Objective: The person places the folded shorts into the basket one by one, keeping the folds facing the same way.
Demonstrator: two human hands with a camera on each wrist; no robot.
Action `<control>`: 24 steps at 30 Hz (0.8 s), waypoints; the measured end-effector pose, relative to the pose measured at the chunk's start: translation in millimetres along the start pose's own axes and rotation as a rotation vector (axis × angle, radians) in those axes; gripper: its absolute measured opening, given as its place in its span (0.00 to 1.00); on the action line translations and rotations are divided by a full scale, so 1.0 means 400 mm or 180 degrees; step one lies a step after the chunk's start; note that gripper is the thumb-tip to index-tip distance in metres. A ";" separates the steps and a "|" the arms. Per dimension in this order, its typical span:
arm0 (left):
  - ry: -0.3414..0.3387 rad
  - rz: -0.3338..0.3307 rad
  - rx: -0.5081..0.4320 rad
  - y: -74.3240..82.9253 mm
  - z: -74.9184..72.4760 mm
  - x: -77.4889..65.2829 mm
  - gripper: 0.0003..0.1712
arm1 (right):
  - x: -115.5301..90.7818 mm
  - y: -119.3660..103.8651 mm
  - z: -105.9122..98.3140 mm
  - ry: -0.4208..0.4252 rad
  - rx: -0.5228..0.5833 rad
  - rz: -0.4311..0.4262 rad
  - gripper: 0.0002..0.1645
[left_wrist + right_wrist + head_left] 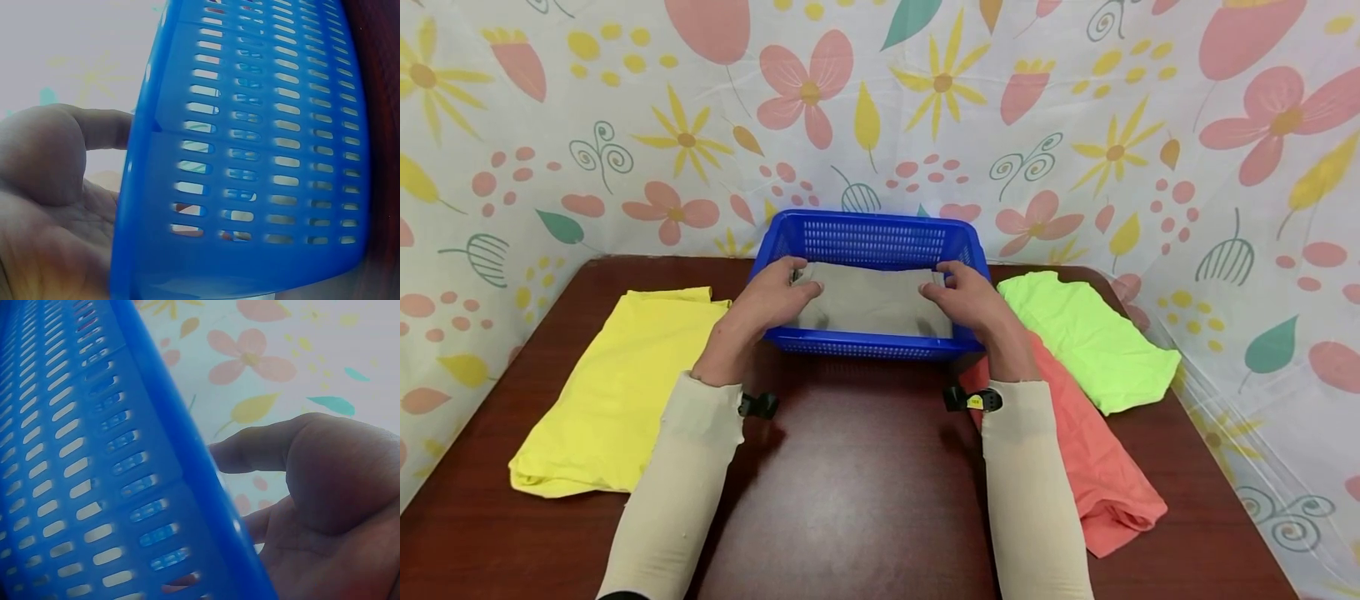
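A folded grey cloth (872,300) lies inside a blue plastic basket (880,343) with slotted walls. My left hand (772,293) reaches over the basket's left side, its thumb and forefinger spread apart at the cloth's left edge. On the opposite side, my right hand (973,296) reaches in likewise at the right edge. Shadows of both thumbs fall on the cloth. Other fingertips are hidden. In the left wrist view, the slotted basket wall (187,150) covers part of the left hand (56,187); the right wrist view shows the right hand (331,487) beyond the rim.
A folded yellow garment (617,392) lies left on the dark wooden table (850,492). To the right are a coral garment (1093,467) and a lime-green one (1090,342), partly overlapping. A flower-patterned curtain (880,108) stands behind the basket.
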State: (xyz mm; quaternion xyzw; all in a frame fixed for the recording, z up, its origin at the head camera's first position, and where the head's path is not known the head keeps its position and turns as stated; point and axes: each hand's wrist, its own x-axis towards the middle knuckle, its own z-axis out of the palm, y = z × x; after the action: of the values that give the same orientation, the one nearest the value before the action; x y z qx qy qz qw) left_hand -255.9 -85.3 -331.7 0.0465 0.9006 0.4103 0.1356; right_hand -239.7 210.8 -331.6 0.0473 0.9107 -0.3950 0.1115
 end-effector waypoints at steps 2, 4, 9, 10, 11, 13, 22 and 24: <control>0.0008 0.0029 -0.0008 0.000 -0.002 -0.004 0.40 | -0.005 -0.003 -0.001 0.0011 -0.0014 -0.0017 0.44; 0.0007 0.0065 -0.0020 0.001 -0.003 -0.008 0.40 | -0.011 -0.006 -0.003 0.0012 -0.0038 -0.0031 0.44; 0.0010 0.0176 -0.0059 0.003 -0.003 -0.013 0.39 | -0.024 -0.015 -0.013 0.0023 -0.0080 -0.0123 0.43; 0.0018 0.0204 -0.0070 0.004 -0.003 -0.014 0.39 | -0.027 -0.017 -0.015 0.0030 -0.0080 -0.0157 0.43; 0.0029 0.0224 -0.0079 0.005 -0.003 -0.015 0.39 | -0.031 -0.019 -0.017 0.0037 -0.0075 -0.0194 0.43; 0.0063 0.0267 -0.0076 0.009 -0.003 -0.020 0.38 | -0.039 -0.023 -0.020 0.0050 -0.0074 -0.0266 0.43; 0.0159 0.0391 -0.0059 0.024 -0.011 -0.057 0.35 | -0.080 -0.025 -0.032 0.0155 0.0030 -0.0443 0.43; 0.0165 0.0425 -0.0075 0.024 -0.015 -0.067 0.35 | -0.090 -0.025 -0.036 0.0165 0.0087 -0.0466 0.43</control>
State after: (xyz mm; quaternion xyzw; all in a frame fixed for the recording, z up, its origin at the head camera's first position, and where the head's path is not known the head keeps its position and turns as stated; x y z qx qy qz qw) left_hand -232.1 -88.5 -315.3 0.0943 0.8938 0.4300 0.0850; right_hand -208.9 214.7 -306.1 -0.0077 0.9088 -0.4131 0.0581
